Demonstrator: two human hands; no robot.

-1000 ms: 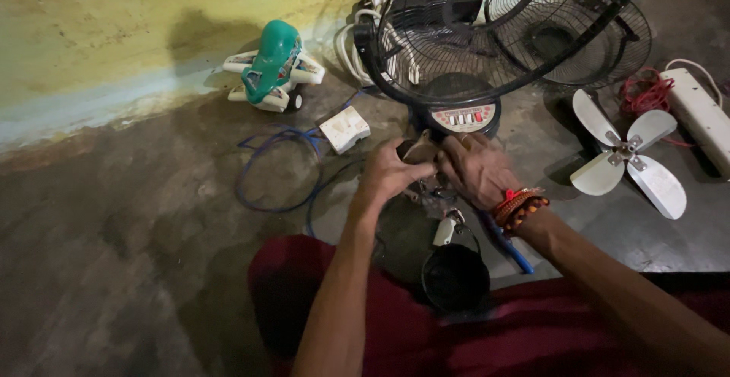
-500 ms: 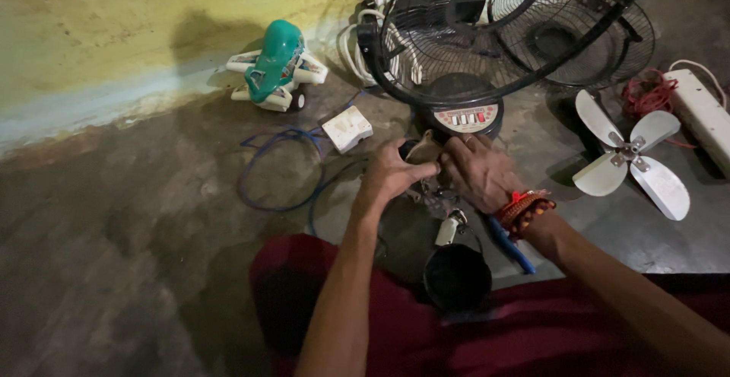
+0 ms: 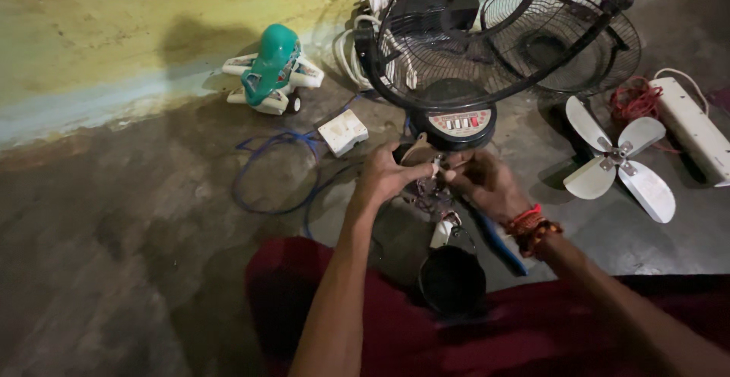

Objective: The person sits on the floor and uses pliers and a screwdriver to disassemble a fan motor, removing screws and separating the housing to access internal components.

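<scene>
A black table fan lies on the floor, its wire guard (image 3: 456,34) tilted toward the wall and its round control base (image 3: 456,124) facing me. My left hand (image 3: 386,175) and my right hand (image 3: 480,181) meet just below that base, both pinching small wires or a small white part (image 3: 436,168) between the fingertips. Under the hands sit exposed internals (image 3: 430,194) and a black round motor cover (image 3: 452,279). My right wrist wears red and orange bands (image 3: 534,223).
A white fan blade (image 3: 620,165) lies to the right, with a white power strip (image 3: 696,127) and red cord (image 3: 635,101) beyond it. A second guard (image 3: 578,50) rests behind. A green and white toy (image 3: 272,69), white switch box (image 3: 343,131), blue wire (image 3: 277,171) and blue-handled tool (image 3: 502,244) lie nearby.
Both hands have stayed together below the fan's control base, shifting their fingertips slightly on the small part. The view has drifted a little; nothing else moved.
</scene>
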